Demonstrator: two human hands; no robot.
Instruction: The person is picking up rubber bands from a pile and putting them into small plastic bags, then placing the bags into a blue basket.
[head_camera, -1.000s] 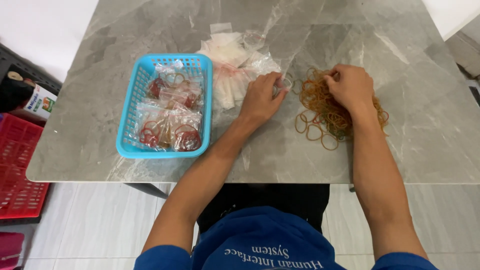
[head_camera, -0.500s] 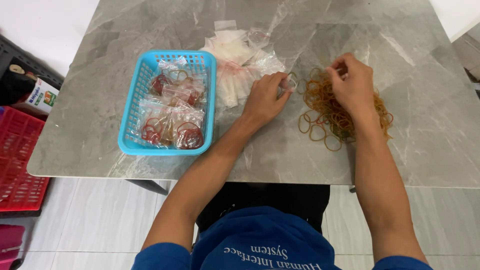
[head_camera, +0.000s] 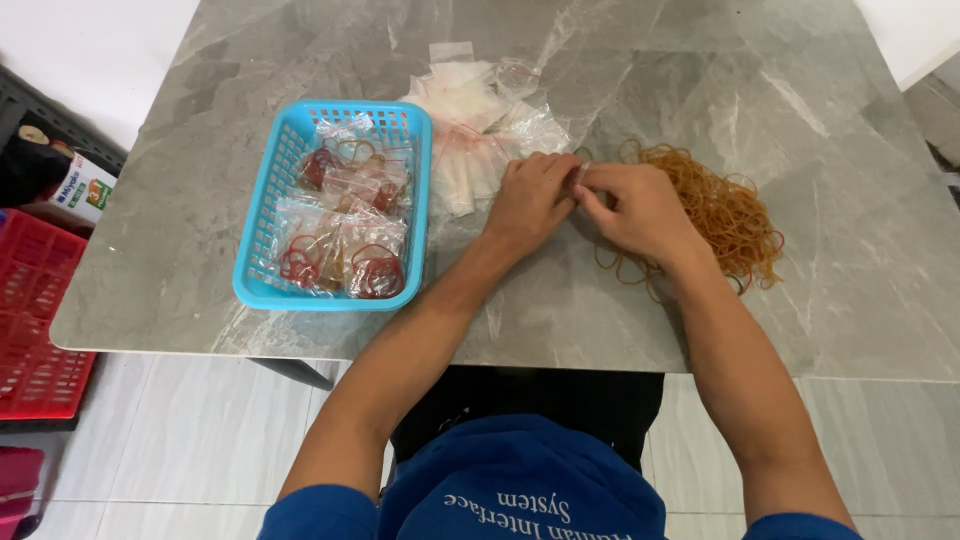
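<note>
Clear plastic shows between the fingertips where the left hand (head_camera: 528, 200) and the right hand (head_camera: 632, 208) meet at the table's middle: they seem pinched together on a small clear bag (head_camera: 578, 176), though the fingers hide most of it and I cannot tell whether it is open. Holding it just left of the heap of tan rubber bands (head_camera: 722, 208) keeps the bands within the right hand's reach. Left of the hands and a little farther lies a loose pile of empty clear bags (head_camera: 470, 150), some with thin red edging. Farther left, a light blue plastic basket (head_camera: 262, 225) holds filled bags (head_camera: 340, 235) of red and tan bands. All rest on the grey marble-patterned table (head_camera: 600, 320). Off the left edge sit a red crate (head_camera: 32, 320) and a white carton with green and red print (head_camera: 82, 188).
</note>
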